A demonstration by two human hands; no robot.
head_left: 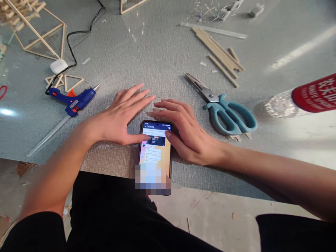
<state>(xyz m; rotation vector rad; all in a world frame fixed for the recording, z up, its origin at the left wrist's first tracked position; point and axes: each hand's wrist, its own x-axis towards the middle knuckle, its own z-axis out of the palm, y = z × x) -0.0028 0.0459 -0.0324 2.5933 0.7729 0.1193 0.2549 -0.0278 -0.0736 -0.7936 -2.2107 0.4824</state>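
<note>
A smartphone [157, 154] with a lit chat screen lies face up at the table's near edge, its lower part blurred out by pixel blocks. From the left, my left hand [123, 117] reaches over it with fingers spread and the thumb on the upper screen. My right hand [183, 131] comes in from the right, fingers apart and slightly bent, its thumb at the phone's upper right edge. Neither hand grips anything. To the left of my left hand lies a blue hot glue gun [75, 99] with a clear glue stick [48, 136] in it.
Scissors [223, 112] with teal handles lie right of my right hand. Beyond them are several wooden sticks [217, 49] and a clear stick [214, 30]. A red-labelled bottle [309, 96] lies at the right. Stick frames [44, 38] and a black cord [69, 45] occupy the far left.
</note>
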